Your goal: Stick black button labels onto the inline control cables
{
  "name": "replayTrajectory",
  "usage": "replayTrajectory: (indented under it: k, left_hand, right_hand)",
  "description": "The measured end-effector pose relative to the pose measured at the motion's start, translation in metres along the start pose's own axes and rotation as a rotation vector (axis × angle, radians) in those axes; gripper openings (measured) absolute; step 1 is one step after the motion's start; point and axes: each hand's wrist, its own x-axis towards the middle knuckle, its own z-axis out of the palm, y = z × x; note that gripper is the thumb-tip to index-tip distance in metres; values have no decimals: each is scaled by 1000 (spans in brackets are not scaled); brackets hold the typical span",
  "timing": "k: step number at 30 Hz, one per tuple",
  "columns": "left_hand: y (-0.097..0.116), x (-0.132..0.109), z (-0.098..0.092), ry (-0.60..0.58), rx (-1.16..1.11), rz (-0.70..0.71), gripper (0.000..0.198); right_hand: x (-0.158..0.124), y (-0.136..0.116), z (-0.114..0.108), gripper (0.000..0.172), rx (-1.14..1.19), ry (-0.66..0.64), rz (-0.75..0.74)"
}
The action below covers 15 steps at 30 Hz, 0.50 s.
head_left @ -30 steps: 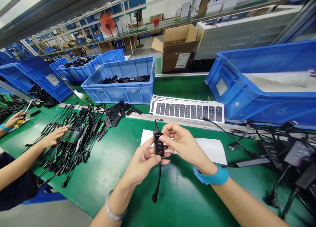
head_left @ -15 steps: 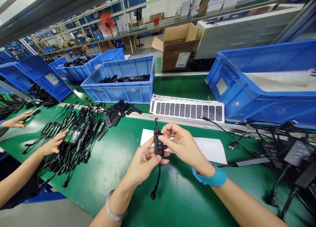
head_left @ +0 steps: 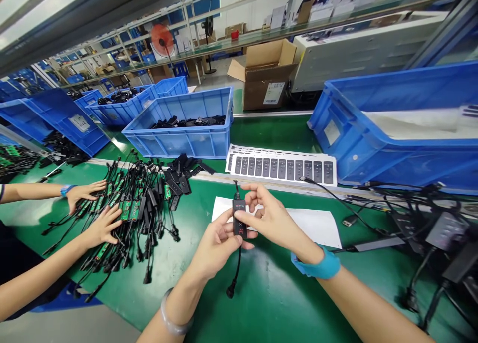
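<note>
Above the table (head_left: 291, 303), the black controller (head_left: 240, 229) points near to far, its near end clamped in the fingers of the left hand (head_left: 213, 244); the right hand (head_left: 268, 217), fingers apart, sits just right, thumb apparently touching its face.

Controller (head_left: 240, 226): black, oblong, face up; red marks near one end
Cables (head_left: 238, 269): black, one from each end
Place: above the tabletop (head_left: 284, 293), inside its near-left edge
</note>
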Motion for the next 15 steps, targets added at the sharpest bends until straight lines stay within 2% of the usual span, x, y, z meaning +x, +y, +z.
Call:
replayTrajectory:
  k: [2,3,4,6,9,11,15]
  left_hand:
    - [1,1,0,-9,-31,-23,62]
    - [1,1,0,-13,-34,-37,63]
    - [1,2,-1,-16,-34,-50,63]
    - [0,2,-1,-14,-20,-69,52]
    - [-3,3,-1,6,4,-79,38]
    - [-5,3,-1,9,16,-83,39]
    - [-7,4,-1,52,21,-103,50]
  right_hand:
    - [-1,-2,-1,87,-17,-135,25]
    - [-2,-3,-1,95,8,-203,40]
    - [-3,-4,0,95,46,-254,52]
    - [-3,-4,3,75,98,-268,50]
    - [-1,-1,5,39,104,-179,17]
    - [1,0,4,34,100,-124,-14]
    - [3,0,0,45,83,-97,-36]
